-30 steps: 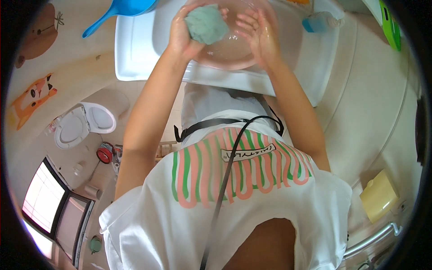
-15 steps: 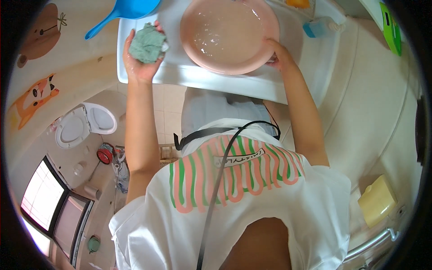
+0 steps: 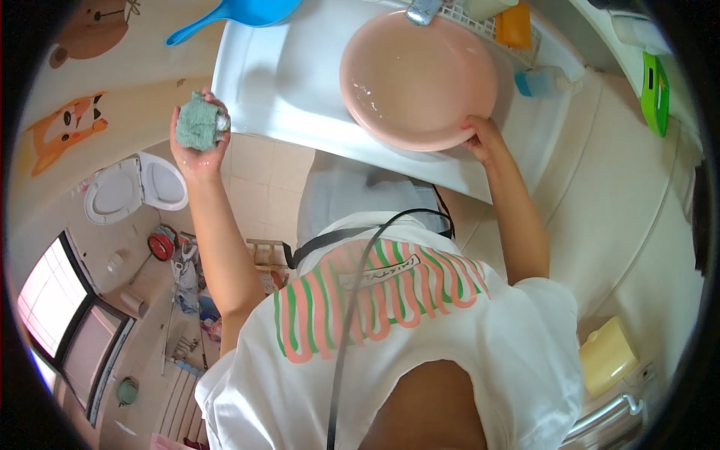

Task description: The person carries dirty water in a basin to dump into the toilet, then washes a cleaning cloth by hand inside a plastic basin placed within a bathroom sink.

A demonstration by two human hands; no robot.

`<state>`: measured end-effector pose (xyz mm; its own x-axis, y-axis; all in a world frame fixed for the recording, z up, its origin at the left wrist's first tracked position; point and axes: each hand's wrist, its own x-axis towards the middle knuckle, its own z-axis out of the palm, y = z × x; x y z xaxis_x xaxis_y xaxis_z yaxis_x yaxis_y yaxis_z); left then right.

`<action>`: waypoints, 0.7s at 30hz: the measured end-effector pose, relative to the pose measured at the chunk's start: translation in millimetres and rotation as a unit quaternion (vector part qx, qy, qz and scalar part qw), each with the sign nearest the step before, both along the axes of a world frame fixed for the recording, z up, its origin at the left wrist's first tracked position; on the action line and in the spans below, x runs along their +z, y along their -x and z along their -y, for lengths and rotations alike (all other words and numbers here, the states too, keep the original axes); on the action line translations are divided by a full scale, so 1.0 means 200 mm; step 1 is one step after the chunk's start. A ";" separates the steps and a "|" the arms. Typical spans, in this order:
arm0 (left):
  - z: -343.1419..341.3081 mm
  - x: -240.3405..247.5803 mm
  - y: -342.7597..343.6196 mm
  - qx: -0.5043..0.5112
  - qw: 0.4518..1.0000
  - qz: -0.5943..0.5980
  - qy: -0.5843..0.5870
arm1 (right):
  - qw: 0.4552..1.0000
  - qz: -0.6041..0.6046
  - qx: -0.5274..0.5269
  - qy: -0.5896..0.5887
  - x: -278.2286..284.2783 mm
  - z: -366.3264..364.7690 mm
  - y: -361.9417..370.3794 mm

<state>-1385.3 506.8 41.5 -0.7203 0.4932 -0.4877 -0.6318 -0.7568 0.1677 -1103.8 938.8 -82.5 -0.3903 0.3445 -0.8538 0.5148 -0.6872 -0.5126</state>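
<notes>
1. A crumpled, fuzzy green cloth (image 3: 199, 124) is clenched in the left hand (image 3: 196, 139), raised at ten o'clock in the view, just off the left edge of the sink (image 3: 277, 82).
2. A round, smooth pink basin (image 3: 418, 79), glossy and wet inside, is gripped at its lower right rim by the right hand (image 3: 484, 139), fingers curled around the edge.
3. The basin is seen resting in the white glazed sink at twelve o'clock.
4. A blue plastic scoop (image 3: 240, 15) is seen at eleven o'clock, on the sink's far edge.
5. A white toilet (image 3: 135, 191), lid raised, is seen at nine o'clock on the tiled floor.
</notes>
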 end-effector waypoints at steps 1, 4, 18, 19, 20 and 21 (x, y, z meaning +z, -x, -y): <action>0.06 -0.01 -0.03 -0.009 1.000 -0.016 0.001 | 0.999 0.015 -0.027 -0.026 0.08 0.04 0.01; 0.18 -0.02 -0.10 -0.013 0.999 -0.026 -0.025 | 0.999 0.016 0.018 -0.032 0.04 -0.08 -0.17; 0.50 -0.21 -0.16 0.044 0.998 0.040 0.030 | 0.992 0.107 -0.062 0.012 0.50 0.09 -0.49; 0.51 -0.22 -0.16 0.040 0.998 0.031 0.039 | 0.988 0.111 -0.101 -0.025 0.55 0.16 -0.47; 0.51 -0.23 -0.16 0.046 0.998 0.035 0.036 | 0.981 0.116 -0.142 -0.062 0.59 0.20 -0.48; 0.51 -0.24 -0.16 0.039 0.998 0.034 0.030 | 0.982 0.119 -0.135 -0.065 0.61 0.20 -0.51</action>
<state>-1353.3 404.0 -5.7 -0.7196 0.4052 -0.5639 -0.5825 -0.7942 0.1728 -1001.4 898.1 39.6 -0.0649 0.5198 -0.8518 0.4387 -0.7518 -0.4922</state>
